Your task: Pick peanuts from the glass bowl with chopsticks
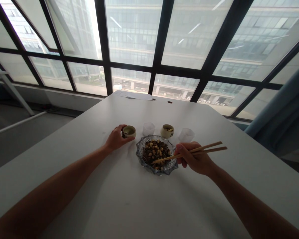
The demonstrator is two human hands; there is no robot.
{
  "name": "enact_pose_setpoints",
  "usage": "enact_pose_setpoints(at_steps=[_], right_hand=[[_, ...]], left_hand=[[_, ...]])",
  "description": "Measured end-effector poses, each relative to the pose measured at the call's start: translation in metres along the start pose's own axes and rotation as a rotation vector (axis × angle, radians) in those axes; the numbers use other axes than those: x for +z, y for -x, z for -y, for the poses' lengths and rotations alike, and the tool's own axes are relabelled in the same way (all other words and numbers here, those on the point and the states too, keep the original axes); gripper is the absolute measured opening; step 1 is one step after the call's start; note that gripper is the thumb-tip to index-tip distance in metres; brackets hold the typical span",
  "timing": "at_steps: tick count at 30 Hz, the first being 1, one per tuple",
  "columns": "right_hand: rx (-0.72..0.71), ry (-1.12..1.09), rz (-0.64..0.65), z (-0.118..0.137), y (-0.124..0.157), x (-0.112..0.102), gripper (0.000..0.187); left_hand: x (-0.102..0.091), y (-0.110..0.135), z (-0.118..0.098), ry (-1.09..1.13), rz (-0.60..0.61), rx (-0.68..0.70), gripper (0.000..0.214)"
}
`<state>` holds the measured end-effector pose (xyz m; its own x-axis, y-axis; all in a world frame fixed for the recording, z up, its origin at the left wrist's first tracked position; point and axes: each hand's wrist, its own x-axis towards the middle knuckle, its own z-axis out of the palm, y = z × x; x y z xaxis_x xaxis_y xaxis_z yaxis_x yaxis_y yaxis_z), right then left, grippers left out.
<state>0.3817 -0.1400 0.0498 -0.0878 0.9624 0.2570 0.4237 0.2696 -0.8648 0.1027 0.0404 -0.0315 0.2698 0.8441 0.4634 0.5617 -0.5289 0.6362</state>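
Note:
My left hand [118,138] is closed around the side of a small tea cup [129,131], greenish inside with dark marks outside, upright at the table. A pair of wooden chopsticks [209,147] is gripped in my right hand [193,156], which is beside the right rim of a clear scalloped glass bowl [139,156]. The chopstick tips reach down into the bowl, among a mix of dark seeds and paler nuts [155,151]. Whether the tips pinch a piece is too small to tell.
Behind the bowl stand a frosted plastic cup [149,128], a second tea cup [167,131] with a few pale pieces inside, and another frosted cup [186,135]. Paper sheets [139,96] lie at the white table's [129,205] far end, near the windows. A blue curtain [281,116] hangs at right.

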Motion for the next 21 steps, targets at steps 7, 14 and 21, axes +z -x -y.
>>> enact_pose_setpoints(at_steps=[7, 14, 21], right_hand=[[-0.036, -0.051, -0.216, -0.016, -0.006, -0.004, 0.056], [-0.068, -0.097, -0.475, -0.035, -0.014, -0.015, 0.055], [-0.025, -0.084, -0.117, -0.023, -0.008, -0.009, 0.052]], left_hand=[[0.001, -0.001, 0.002, -0.026, 0.007, -0.049, 0.076], [0.006, -0.003, 0.01, -0.046, 0.0, -0.063, 0.082], [0.006, -0.004, 0.01, -0.056, -0.004, -0.059, 0.084]])
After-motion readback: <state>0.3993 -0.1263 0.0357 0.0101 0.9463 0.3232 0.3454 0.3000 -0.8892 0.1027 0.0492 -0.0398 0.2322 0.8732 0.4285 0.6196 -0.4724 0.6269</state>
